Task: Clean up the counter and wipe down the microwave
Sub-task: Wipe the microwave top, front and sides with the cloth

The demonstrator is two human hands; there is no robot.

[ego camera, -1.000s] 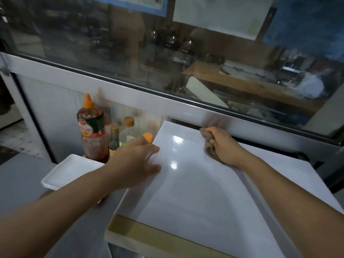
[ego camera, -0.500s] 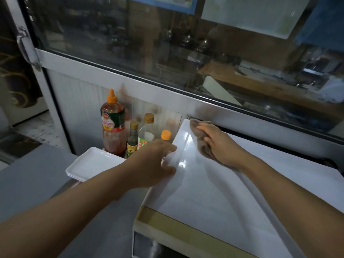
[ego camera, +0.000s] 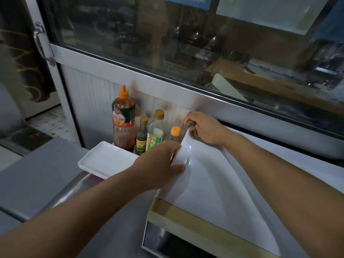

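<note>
The white microwave [ego camera: 214, 185] fills the lower right, its glossy top facing me and a gold strip along its front edge. My right hand [ego camera: 204, 129] grips a brown cloth [ego camera: 192, 132] at the top's far left corner, fingers curled over the edge. My left hand [ego camera: 160, 164] rests on the microwave's left edge, thumb on top and fingers down the side.
Left of the microwave stand a tall red sauce bottle [ego camera: 123, 120], a small dark bottle [ego camera: 141, 136], a clear vinegar bottle [ego camera: 156, 131] and a small orange-capped bottle [ego camera: 175, 134]. Stacked white rectangular plates [ego camera: 106, 159] lie on the steel counter [ego camera: 42, 174]. A glass window with white frame [ego camera: 149, 75] runs behind.
My right hand has slid the cloth leftward along the back of the microwave top to its far left corner. My left hand stayed on the left edge.
</note>
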